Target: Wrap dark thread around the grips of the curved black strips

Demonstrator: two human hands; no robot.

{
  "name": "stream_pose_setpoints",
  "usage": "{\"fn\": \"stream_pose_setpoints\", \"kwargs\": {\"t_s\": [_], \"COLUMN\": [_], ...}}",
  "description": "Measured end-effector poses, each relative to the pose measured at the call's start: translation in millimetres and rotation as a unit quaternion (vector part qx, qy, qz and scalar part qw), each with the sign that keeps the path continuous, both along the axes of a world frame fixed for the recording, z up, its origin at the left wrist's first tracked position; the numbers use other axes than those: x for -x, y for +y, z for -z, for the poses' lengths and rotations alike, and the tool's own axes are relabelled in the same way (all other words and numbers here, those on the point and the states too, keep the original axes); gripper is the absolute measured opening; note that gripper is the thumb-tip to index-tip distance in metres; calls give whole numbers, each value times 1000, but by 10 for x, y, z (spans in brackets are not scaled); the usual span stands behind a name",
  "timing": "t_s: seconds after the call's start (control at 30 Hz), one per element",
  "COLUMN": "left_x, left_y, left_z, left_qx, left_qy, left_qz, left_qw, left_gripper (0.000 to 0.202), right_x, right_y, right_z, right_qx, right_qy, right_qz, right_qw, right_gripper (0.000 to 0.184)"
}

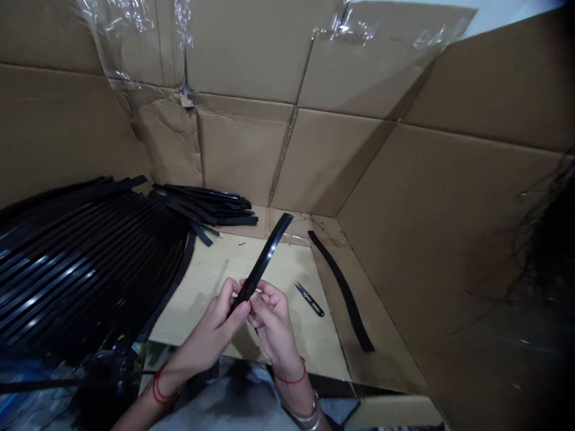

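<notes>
A long, glossy black strip (265, 256) slants up and away from my body, held near its lower end. My left hand (220, 326) grips it from the left, thumb along its side. From the right, the fingers of my right hand (273, 323) pinch the same strip close to the left thumb. Part of the strip's lower end is hidden by the hands. To the right of my right hand, a pair of black thread snips (309, 299) lies on the pale board. Farther right, a single curved black strip (341, 287) rests on the cardboard.
A large fanned pile of black strips (90, 263) covers the left side. Behind it, a smaller stack of black strips (211, 206) lies by the back wall. Tall cardboard walls (350, 161) enclose the back and right. The pale board (287, 263) lies under my hands.
</notes>
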State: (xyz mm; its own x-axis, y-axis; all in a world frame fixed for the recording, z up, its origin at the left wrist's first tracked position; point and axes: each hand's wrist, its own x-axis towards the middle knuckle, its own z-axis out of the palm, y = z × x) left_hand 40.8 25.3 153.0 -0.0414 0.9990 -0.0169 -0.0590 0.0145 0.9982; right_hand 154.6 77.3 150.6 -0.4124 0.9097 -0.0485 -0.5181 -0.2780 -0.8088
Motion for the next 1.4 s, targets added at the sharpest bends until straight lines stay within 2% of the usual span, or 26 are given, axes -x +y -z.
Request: {"fn": "stream_pose_setpoints", "kwargs": {"t_s": [0.1, 0.17, 0.27, 0.4, 0.5, 0.67, 0.77, 0.83, 0.9, 1.0, 1.07, 1.13, 1.17, 1.23, 1.3, 1.33, 1.4], "left_x": [-11, -32, -67, -83, -74, -59, -32, 0, 39, 94, 119, 124, 117, 85, 37, 14, -17], "left_y": [27, 43, 53, 63, 85, 87, 68, 73, 109, 219, 297, 340, 341, 305, 246, 221, 194], "left_z": [-7, 2, 36, 101, 146, 117, 30, 0, 30, 172, 263, 297, 287, 234, 174, 155, 149], "left_qx": [-10, -45, -92, -96, -106, -105, -71, -40, -17, 6, 24, 30, 21, -19, -57, -62, -49], "left_qy": [56, 111, 204, 299, 308, 208, 81, -19, -116, -233, -268, -253, -217, -91, 47, 83, 80], "left_qz": [18, -28, -111, -148, -156, -114, -57, -14, 33, 123, 190, 209, 187, 94, -1, -25, -27], "left_qw": [998, 992, 968, 938, 933, 966, 993, 999, 993, 965, 944, 944, 958, 991, 997, 994, 995], "left_gripper": [30, 30, 27, 17, 16, 23, 28, 30, 29, 32, 39, 44, 44, 43, 39, 38, 40], "right_x": [12, 34, 69, 92, 106, 116, 106, 95, 76, 27, -11, -35, -39, -31, -15, -9, -5], "right_y": [10, 9, -9, -39, -37, -15, -26, -26, -1, 89, 153, 192, 197, 186, 159, 145, 124], "right_z": [-2, 15, 45, 77, 113, 190, 216, 216, 197, 139, 95, 60, 49, 40, 43, 46, 52], "right_qx": [-10, -16, -29, -40, -45, -98, -111, -100, -84, -83, -98, -119, -128, -137, -136, -134, -133], "right_qy": [-7, -9, -21, -27, -26, -42, -40, -24, -5, 13, 5, -22, -37, -62, -74, -76, -74], "right_qz": [26, 62, 100, 107, 109, 140, 129, 107, 64, -30, -63, -48, -25, 26, 69, 82, 85], "right_qw": [1000, 998, 994, 993, 993, 984, 985, 989, 994, 996, 993, 992, 991, 988, 985, 985, 985], "right_gripper": [40, 40, 42, 41, 42, 37, 35, 33, 35, 43, 44, 39, 37, 34, 34, 34, 33]}}
